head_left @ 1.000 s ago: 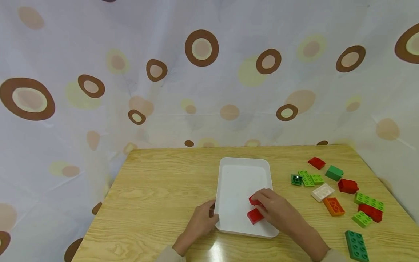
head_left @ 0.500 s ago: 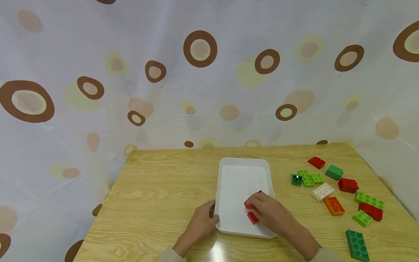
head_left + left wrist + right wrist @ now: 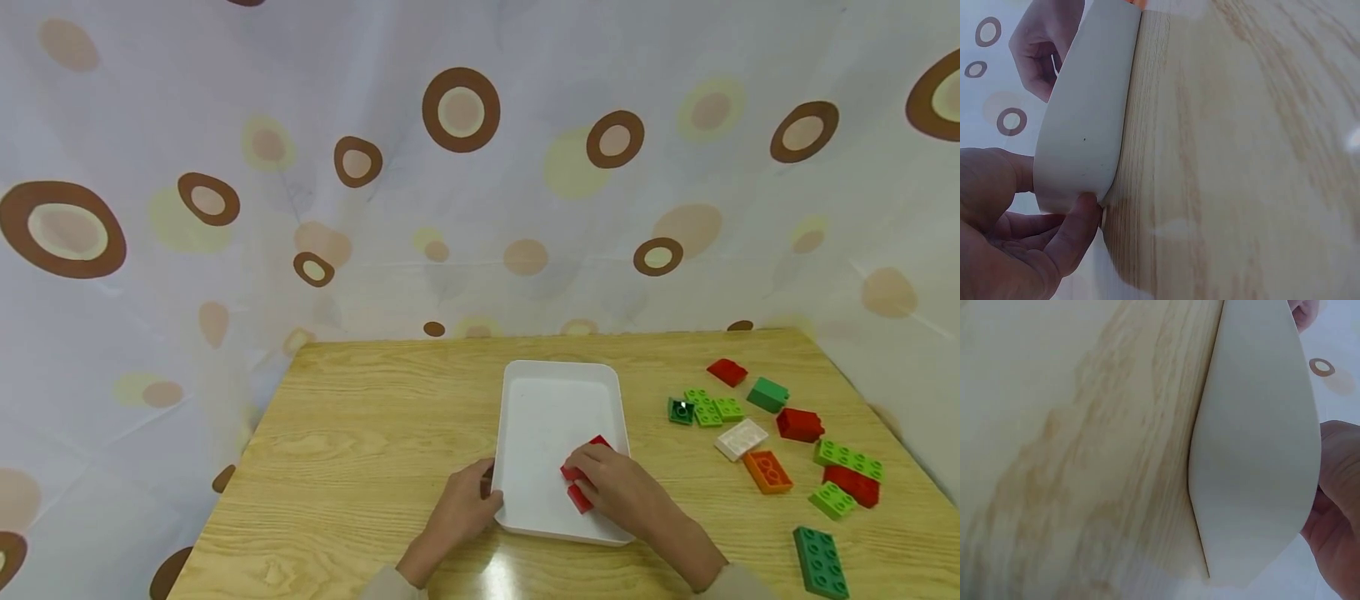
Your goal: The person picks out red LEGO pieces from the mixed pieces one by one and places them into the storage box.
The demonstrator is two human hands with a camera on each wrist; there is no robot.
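A white tray (image 3: 551,408) lies on the wooden table. My left hand (image 3: 459,504) grips its near left corner; in the left wrist view the fingers and thumb press on the tray wall (image 3: 1088,119). Inside the tray, toward its near right corner, my right hand (image 3: 626,492) holds a red brick (image 3: 567,473), whose far part shows beyond the fingers. Another red brick (image 3: 579,498) lies just nearer, partly covered by the hand. Whether the two bricks touch cannot be seen. The right wrist view shows the tray's outer wall (image 3: 1254,450) hiding the bricks.
Several loose bricks lie right of the tray: light green (image 3: 847,459), dark green (image 3: 821,561), orange (image 3: 767,472), white (image 3: 742,439) and red (image 3: 800,424). A patterned curtain (image 3: 525,167) hangs behind the table (image 3: 360,433).
My right hand has shifted slightly left in the tray with the red brick, which has turned and now shows on both sides of the fingers. The left hand stays on the tray.
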